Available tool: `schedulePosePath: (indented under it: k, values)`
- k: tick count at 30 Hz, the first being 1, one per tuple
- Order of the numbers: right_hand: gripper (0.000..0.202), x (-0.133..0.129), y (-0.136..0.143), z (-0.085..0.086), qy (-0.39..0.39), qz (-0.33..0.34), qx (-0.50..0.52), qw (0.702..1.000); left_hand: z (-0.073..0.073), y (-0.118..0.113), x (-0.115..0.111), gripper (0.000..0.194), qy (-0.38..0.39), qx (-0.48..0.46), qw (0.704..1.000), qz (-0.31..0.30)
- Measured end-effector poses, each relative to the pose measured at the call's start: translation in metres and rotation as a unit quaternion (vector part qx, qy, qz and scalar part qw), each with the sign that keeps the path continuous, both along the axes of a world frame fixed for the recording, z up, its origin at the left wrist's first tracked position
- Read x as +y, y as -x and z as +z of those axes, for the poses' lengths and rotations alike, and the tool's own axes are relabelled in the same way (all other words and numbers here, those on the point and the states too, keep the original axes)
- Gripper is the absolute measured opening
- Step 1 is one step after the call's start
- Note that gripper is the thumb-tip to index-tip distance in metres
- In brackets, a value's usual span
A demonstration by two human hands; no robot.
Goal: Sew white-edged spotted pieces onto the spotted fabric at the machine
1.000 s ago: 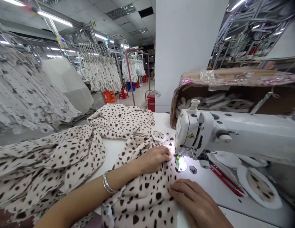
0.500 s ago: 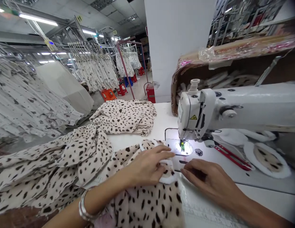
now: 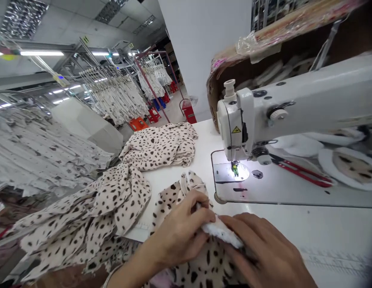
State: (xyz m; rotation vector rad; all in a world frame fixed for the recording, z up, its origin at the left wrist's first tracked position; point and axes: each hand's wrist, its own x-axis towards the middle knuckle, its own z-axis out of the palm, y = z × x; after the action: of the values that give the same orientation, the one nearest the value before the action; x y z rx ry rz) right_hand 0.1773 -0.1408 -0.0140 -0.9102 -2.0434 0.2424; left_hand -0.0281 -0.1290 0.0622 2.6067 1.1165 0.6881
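My left hand (image 3: 183, 230) is closed on spotted beige fabric (image 3: 169, 198) and a white fluffy edge (image 3: 223, 233), thumb and fingers pinching it. My right hand (image 3: 262, 248) grips the other end of that white edge from the right; its fingertips are partly hidden and blurred. More of the spotted cloth hangs below both hands toward the table's front. Both hands are in front of the sewing machine (image 3: 297, 108), apart from its lit needle area with a green presser foot (image 3: 235, 170).
Piles of spotted fabric (image 3: 162, 146) lie at the back and left (image 3: 114, 200). Red-handled snips (image 3: 309, 174) and a white-rimmed oval piece (image 3: 351, 166) rest under the machine arm. Behind stands a cardboard box (image 3: 214, 96). Garments hang on racks (image 3: 117, 94) beyond.
Both hands have drawn closer together and nearer to me, away from the needle plate. My right hand, earlier apart from the fabric, now grips the white edge, which is folded up.
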Motion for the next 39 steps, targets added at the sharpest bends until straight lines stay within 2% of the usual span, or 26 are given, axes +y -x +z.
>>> schedulePosePath:
  k: [4, 8, 9, 11, 15, 19, 23, 27, 29, 34, 39]
  values:
    - [0.031, -0.001, -0.001, -0.01, -0.057, -0.026, 0.023, 0.998, 0.003, 0.005, -0.003, 0.022, -0.032, 0.066, 0.994, 0.075]
    - [0.031, 0.001, -0.014, -0.014, -0.1, -0.066, 0.003, 0.993, 0.008, 0.016, 0.006, 0.021, -0.128, 0.171, 0.962, 0.168]
    - [0.031, 0.001, -0.017, -0.014, -0.103, -0.075, -0.003, 0.992, 0.009, 0.018, 0.008, 0.021, -0.146, 0.182, 0.957, 0.173]
    - [0.03, -0.001, -0.023, -0.014, -0.114, -0.092, -0.005, 0.989, 0.012, 0.021, 0.012, 0.017, -0.144, 0.163, 0.965, 0.149]
    - [0.027, -0.005, -0.03, -0.013, -0.129, -0.105, 0.011, 0.986, 0.016, 0.013, 0.014, 0.013, -0.092, -0.006, 0.993, 0.079]
    - [0.026, -0.008, -0.033, -0.014, -0.136, -0.084, 0.029, 0.987, 0.015, -0.003, 0.014, 0.015, -0.037, -0.133, 0.983, 0.122]
    - [0.039, -0.011, -0.029, -0.019, -0.103, -0.048, 0.034, 0.993, 0.015, -0.018, 0.018, 0.01, 0.076, -0.206, 0.953, 0.207]
    - [0.025, -0.014, -0.022, -0.023, -0.078, -0.036, 0.062, 0.994, 0.013, -0.029, 0.028, 0.007, 0.225, -0.287, 0.894, 0.261]
    - [0.022, -0.014, -0.023, -0.023, -0.082, -0.029, 0.082, 0.993, 0.009, -0.031, 0.034, 0.007, 0.249, -0.31, 0.879, 0.265]
    - [0.022, -0.01, -0.028, -0.021, -0.119, -0.008, 0.084, 0.989, 0.001, -0.032, 0.043, 0.007, 0.269, -0.325, 0.868, 0.261]
    - [0.018, -0.009, -0.025, -0.025, -0.117, -0.036, 0.102, 0.987, -0.004, -0.03, 0.046, 0.007, 0.27, -0.32, 0.867, 0.269]
